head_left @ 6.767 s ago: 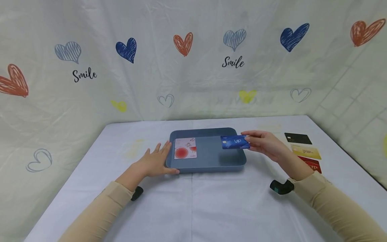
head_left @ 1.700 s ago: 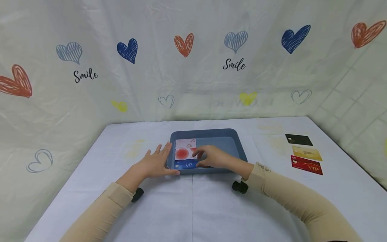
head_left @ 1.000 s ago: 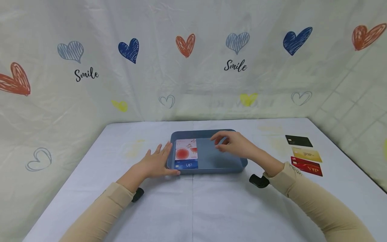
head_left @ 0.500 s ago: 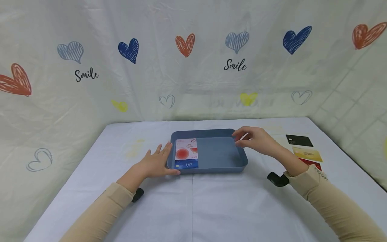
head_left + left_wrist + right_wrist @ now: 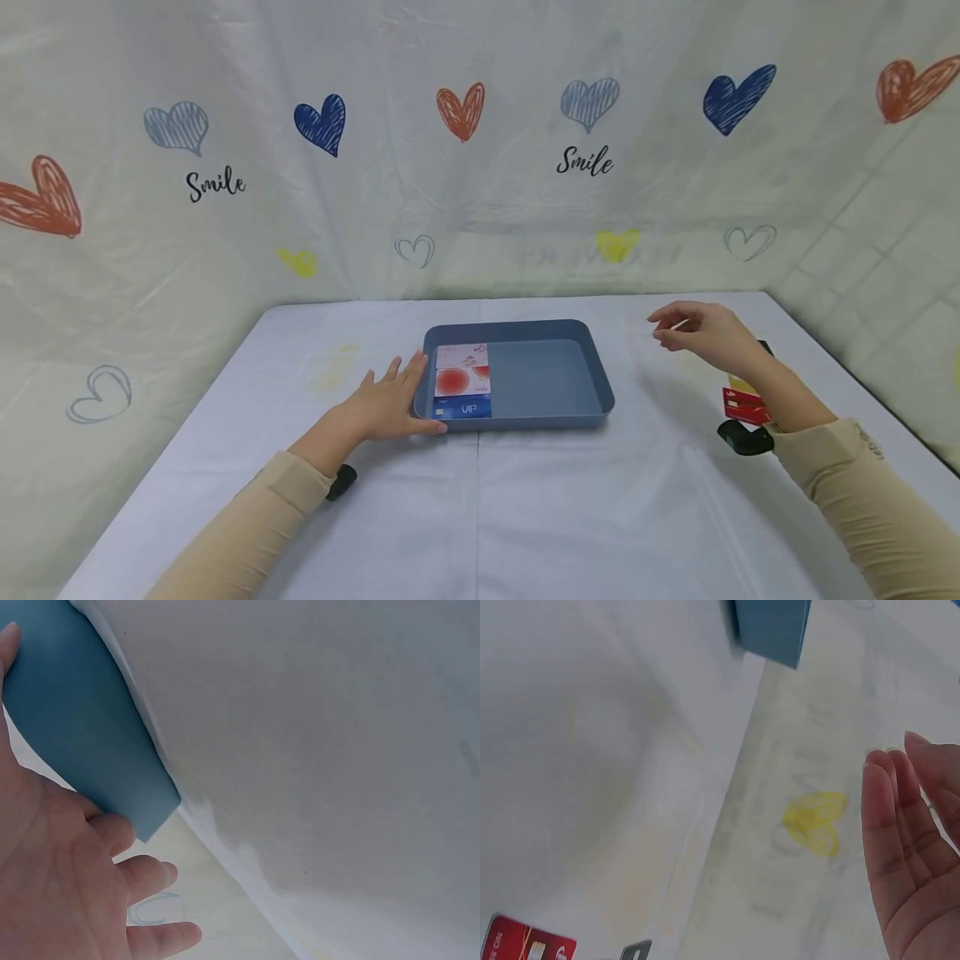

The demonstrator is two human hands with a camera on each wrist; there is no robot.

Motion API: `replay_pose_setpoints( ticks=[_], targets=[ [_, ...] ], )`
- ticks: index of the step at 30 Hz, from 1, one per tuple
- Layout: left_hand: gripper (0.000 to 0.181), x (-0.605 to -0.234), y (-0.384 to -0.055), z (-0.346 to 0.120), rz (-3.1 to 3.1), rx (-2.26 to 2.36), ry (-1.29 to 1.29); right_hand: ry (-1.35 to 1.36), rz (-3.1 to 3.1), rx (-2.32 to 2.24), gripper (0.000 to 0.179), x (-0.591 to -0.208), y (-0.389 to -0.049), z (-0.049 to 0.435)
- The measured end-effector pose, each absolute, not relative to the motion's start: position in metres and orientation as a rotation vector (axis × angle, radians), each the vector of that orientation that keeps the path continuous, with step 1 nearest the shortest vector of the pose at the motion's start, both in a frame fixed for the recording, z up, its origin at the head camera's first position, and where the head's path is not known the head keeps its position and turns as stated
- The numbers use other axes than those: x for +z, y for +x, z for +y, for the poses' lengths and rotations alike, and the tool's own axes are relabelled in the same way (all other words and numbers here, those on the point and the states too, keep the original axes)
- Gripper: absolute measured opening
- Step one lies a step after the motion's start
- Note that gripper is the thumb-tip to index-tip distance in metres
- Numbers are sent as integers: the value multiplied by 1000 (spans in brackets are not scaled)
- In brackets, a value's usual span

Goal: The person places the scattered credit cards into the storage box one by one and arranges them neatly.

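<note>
Closest to the body, beige sleeves [image 5: 240,525] on both arms. Then left hand [image 5: 378,408], spread at the left end of the blue-grey tray [image 5: 551,423]; touches only, with grip released. Inside, at this left end, a row of three cards: blue VIP card [image 5: 461,407] nearest, red-circle card [image 5: 461,383] next, pale pink card [image 5: 460,356] farthest. Any overlap of edges impossible to tell. With too strong a push from the left, possible shift of the tray and disorder in this row.

On the right of the white-covered bench [image 5: 600,517], red card [image 5: 742,407], yellow card [image 5: 739,384] and a corner of black card [image 5: 765,346], partly hidden by the right forearm [image 5: 791,394]. From a low forearm, likely dragging of these cards; from their thinness, likely slipping at the fingertips. Above the bench, between tray and loose cards, right hand [image 5: 701,333], fingers softly bent; holds nothing.

Behind everything, heart-printed curtain [image 5: 502,208].
</note>
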State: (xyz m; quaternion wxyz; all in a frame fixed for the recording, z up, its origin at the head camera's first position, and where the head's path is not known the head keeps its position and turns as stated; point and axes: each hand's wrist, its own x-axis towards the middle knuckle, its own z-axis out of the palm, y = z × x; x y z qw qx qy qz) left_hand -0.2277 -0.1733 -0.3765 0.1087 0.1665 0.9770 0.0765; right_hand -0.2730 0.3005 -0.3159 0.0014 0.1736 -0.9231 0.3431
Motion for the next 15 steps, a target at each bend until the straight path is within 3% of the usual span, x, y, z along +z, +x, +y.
replay_pose_setpoints(
  ticks=[15],
  targets=[
    [122, -375, -226, -173, 2876, 215, 489, 307, -2923, 1095, 46, -332, -297, 365]
  ],
)
